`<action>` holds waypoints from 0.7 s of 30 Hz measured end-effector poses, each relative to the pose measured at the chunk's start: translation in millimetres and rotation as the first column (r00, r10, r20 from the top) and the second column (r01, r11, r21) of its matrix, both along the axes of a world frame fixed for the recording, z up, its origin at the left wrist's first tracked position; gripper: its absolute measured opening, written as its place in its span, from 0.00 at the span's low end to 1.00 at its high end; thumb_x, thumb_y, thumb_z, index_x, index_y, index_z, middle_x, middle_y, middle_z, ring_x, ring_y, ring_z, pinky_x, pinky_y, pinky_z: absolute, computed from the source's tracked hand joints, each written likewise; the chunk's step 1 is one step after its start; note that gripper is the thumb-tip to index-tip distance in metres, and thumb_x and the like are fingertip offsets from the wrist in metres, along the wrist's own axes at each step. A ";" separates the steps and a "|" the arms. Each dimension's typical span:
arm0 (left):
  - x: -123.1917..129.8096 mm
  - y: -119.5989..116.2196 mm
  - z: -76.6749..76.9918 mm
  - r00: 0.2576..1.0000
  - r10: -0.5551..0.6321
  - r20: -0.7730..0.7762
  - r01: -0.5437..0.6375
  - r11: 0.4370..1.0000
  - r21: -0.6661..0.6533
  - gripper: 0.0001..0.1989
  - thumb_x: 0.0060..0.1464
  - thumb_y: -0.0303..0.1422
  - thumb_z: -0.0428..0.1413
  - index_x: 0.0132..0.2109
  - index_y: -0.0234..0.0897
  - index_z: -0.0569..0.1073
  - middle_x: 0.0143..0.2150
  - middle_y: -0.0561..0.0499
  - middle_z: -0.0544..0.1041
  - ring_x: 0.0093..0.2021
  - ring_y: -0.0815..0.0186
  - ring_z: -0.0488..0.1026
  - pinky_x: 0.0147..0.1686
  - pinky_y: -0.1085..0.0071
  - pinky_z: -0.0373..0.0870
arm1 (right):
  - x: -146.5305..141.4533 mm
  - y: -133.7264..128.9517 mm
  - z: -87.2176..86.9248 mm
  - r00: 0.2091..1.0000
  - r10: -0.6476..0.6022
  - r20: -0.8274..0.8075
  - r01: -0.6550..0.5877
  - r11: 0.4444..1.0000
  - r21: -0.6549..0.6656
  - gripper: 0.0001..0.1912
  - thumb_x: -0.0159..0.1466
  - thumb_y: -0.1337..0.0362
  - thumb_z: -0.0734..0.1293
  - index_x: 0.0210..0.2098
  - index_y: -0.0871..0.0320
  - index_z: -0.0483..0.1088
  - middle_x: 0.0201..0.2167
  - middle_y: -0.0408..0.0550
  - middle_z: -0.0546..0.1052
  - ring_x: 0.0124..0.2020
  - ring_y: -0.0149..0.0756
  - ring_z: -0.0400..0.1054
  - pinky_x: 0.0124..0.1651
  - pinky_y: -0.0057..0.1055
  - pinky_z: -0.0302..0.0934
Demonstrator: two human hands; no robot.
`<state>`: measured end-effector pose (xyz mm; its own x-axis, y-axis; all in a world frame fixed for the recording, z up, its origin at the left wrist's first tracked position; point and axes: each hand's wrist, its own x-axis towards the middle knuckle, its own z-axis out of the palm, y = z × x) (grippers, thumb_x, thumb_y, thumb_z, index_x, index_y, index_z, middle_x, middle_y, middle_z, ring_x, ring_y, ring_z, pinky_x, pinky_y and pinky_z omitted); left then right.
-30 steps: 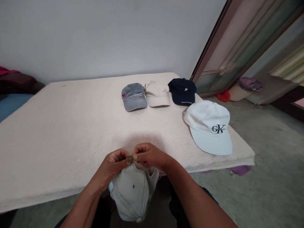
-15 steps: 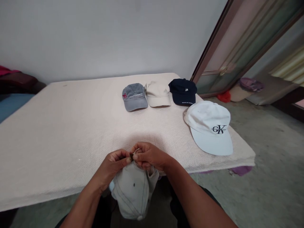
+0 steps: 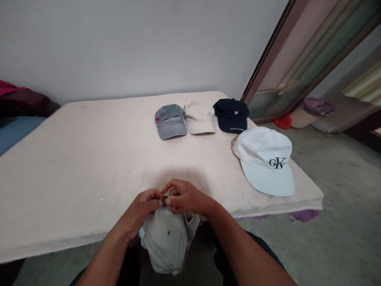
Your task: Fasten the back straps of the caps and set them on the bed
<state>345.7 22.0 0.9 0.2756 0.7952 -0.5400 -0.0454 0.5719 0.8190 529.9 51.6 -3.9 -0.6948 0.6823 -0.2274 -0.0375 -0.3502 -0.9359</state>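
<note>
A pale grey cap (image 3: pixel 166 238) hangs below my hands at the near edge of the table, its crown facing me. Between my fingertips is a small brass-coloured buckle (image 3: pixel 163 199) on the cap's strap. My left hand (image 3: pixel 145 204) pinches the strap at the buckle's left side. From the right, my right hand (image 3: pixel 183 196) pinches at the buckle, thumb and forefinger closed on it. Most of the strap is hidden by the fingers, and the cap's brim is out of sight.
A white cap (image 3: pixel 264 159) with black letters lies at the table's right. Behind it sit a navy cap (image 3: pixel 232 115), a beige cap (image 3: pixel 200 117) and a grey-blue cap (image 3: pixel 170 121). They rest on a cream-covered table (image 3: pixel 89 167) against the wall. A glass-panelled door (image 3: pixel 285 67) stands at right.
The fingers have shifted slightly at the buckle, and more of its face now shows. The whole view has moved a little, while the caps on the table stay in place.
</note>
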 end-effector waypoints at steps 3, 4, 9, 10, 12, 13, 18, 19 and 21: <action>4.6 -1.0 0.1 0.999 0.048 -0.017 -0.048 0.999 -0.003 0.03 0.44 0.28 0.58 0.31 0.34 0.74 0.23 0.53 0.72 0.22 0.72 0.64 0.23 0.76 0.57 | -1.1 -0.6 0.9 0.995 -0.049 0.086 0.040 0.994 0.100 0.11 0.55 0.66 0.67 0.38 0.58 0.65 0.23 0.39 0.67 0.21 0.25 0.59 0.25 0.24 0.55; 6.4 -1.1 0.5 0.998 0.061 -0.007 -0.061 0.998 -0.003 0.04 0.44 0.28 0.57 0.31 0.34 0.74 0.23 0.54 0.72 0.21 0.72 0.63 0.23 0.76 0.57 | -1.1 -0.9 1.9 0.989 -0.078 0.128 0.056 0.984 0.172 0.11 0.54 0.66 0.68 0.37 0.58 0.66 0.25 0.40 0.68 0.24 0.26 0.60 0.27 0.24 0.56; 12.3 -0.5 3.8 0.993 0.099 0.068 -0.099 0.995 -0.003 0.04 0.42 0.26 0.58 0.30 0.33 0.74 0.23 0.54 0.72 0.22 0.71 0.64 0.25 0.74 0.59 | -2.1 -4.5 6.8 0.951 -0.211 0.224 0.082 0.875 0.477 0.12 0.52 0.67 0.70 0.37 0.56 0.68 0.35 0.43 0.72 0.37 0.33 0.65 0.39 0.28 0.58; 12.6 -0.4 4.2 0.992 0.103 0.067 -0.104 0.995 0.004 0.03 0.42 0.27 0.58 0.29 0.34 0.73 0.23 0.54 0.72 0.22 0.71 0.64 0.25 0.74 0.59 | -2.7 -5.3 7.0 0.949 -0.222 0.226 0.083 0.862 0.500 0.12 0.53 0.67 0.69 0.37 0.56 0.68 0.35 0.44 0.72 0.38 0.33 0.66 0.40 0.29 0.58; 12.5 -0.2 4.5 0.993 0.106 0.053 -0.107 0.994 0.026 0.02 0.42 0.28 0.58 0.28 0.34 0.73 0.23 0.54 0.72 0.23 0.70 0.65 0.26 0.73 0.59 | -4.2 -6.3 6.7 0.944 -0.235 0.232 0.081 0.846 0.527 0.11 0.54 0.68 0.68 0.37 0.56 0.67 0.35 0.44 0.73 0.38 0.34 0.66 0.41 0.29 0.57; 12.4 -0.1 4.7 0.993 0.106 0.045 -0.108 0.993 0.039 0.02 0.42 0.28 0.57 0.28 0.34 0.73 0.24 0.54 0.72 0.24 0.70 0.65 0.27 0.73 0.59 | -4.8 -6.5 6.4 0.942 -0.238 0.237 0.078 0.842 0.534 0.10 0.54 0.69 0.67 0.37 0.56 0.67 0.35 0.44 0.73 0.38 0.33 0.66 0.40 0.29 0.57; 11.4 -0.1 6.7 0.990 0.108 0.089 -0.114 0.991 0.067 0.02 0.40 0.28 0.54 0.25 0.35 0.71 0.24 0.54 0.70 0.25 0.68 0.64 0.30 0.72 0.60 | -3.9 -4.4 4.6 0.944 -0.233 0.232 0.074 0.837 0.542 0.09 0.53 0.69 0.67 0.35 0.56 0.67 0.31 0.41 0.71 0.34 0.31 0.64 0.37 0.27 0.55; 11.0 0.0 7.5 0.989 0.109 0.100 -0.116 0.991 0.066 0.02 0.39 0.28 0.53 0.24 0.35 0.70 0.23 0.55 0.69 0.25 0.68 0.63 0.29 0.72 0.59 | -3.2 -3.9 4.4 0.945 -0.230 0.234 0.074 0.843 0.533 0.09 0.52 0.69 0.67 0.34 0.56 0.67 0.30 0.41 0.70 0.33 0.31 0.63 0.36 0.27 0.55; 9.5 0.5 8.7 0.988 0.114 0.105 -0.121 0.990 0.069 0.02 0.38 0.28 0.53 0.24 0.35 0.70 0.24 0.54 0.69 0.26 0.68 0.63 0.29 0.72 0.59 | -1.4 -3.3 3.8 0.943 -0.226 0.246 0.077 0.863 0.499 0.10 0.52 0.69 0.68 0.34 0.57 0.67 0.28 0.40 0.68 0.31 0.29 0.61 0.33 0.26 0.54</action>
